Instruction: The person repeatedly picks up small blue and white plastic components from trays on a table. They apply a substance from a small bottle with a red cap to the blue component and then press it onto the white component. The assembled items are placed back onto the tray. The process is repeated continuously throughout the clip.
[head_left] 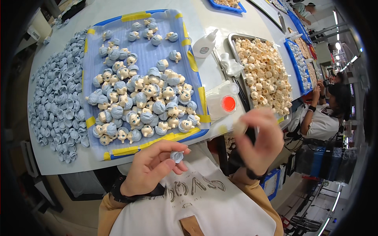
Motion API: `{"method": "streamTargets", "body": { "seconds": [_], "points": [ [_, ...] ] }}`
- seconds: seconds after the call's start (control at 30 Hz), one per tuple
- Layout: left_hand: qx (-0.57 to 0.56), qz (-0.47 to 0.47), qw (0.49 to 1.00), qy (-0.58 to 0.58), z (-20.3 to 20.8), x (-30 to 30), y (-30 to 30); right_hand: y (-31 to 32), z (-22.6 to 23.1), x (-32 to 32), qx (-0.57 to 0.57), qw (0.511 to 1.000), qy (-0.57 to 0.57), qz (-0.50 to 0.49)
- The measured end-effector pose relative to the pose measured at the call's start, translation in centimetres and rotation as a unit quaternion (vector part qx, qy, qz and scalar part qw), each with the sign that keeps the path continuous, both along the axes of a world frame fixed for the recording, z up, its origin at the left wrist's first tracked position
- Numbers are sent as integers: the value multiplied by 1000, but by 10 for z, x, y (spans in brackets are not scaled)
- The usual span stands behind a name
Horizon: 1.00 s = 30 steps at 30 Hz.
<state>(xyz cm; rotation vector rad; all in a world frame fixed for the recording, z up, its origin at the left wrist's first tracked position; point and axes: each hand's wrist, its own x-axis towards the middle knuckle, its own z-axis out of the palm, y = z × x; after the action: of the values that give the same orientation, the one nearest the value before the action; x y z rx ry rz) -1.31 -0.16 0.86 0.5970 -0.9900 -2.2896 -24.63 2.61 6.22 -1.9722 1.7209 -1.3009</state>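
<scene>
My left hand [151, 167] pinches a small pale-blue doll hair piece [176, 157], its hollow side partly showing, in front of my apron. To the right, my right hand [264, 141] is raised and smeared by motion. A beige doll head piece [239, 128] shows blurred at its thumb and fingertips. Beyond my left hand lies a blue tray [153, 55] edged with yellow tape. On it sit many small doll heads [151, 91] with painted eyes and pale-blue hair. Beyond my right hand, a metal tray [233, 39] holds a heap of beige head pieces [267, 74].
Loose blue hair pieces [59, 106] cover the table's left side. Between the trays are a white squeeze bottle [204, 45], a crumpled white wad [231, 65] and a container with a bright red disc [228, 103]. Another person [319, 114] sits at the right, near blue trays [299, 65].
</scene>
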Motion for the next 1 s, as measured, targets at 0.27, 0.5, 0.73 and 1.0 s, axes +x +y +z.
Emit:
{"method": "streamTargets", "body": {
  "seconds": [0.27, 0.5, 0.73, 1.0],
  "points": [
    [-10, -54, 998, -12, 2, 1, -1, -20, 3, -20, 55, 987, 146, -33],
    [-12, -38, 999, -31, 3, 0, 0, -26, 4, -19, 75, 978, 195, -16],
    [-14, -34, 999, -5, -2, 3, -1, -21, -3, -21, 59, 982, 177, -26],
    [-60, 62, 996, 4, -6, 0, 0, -8, -15, -22, 36, 989, 119, -74]
  ]
}}
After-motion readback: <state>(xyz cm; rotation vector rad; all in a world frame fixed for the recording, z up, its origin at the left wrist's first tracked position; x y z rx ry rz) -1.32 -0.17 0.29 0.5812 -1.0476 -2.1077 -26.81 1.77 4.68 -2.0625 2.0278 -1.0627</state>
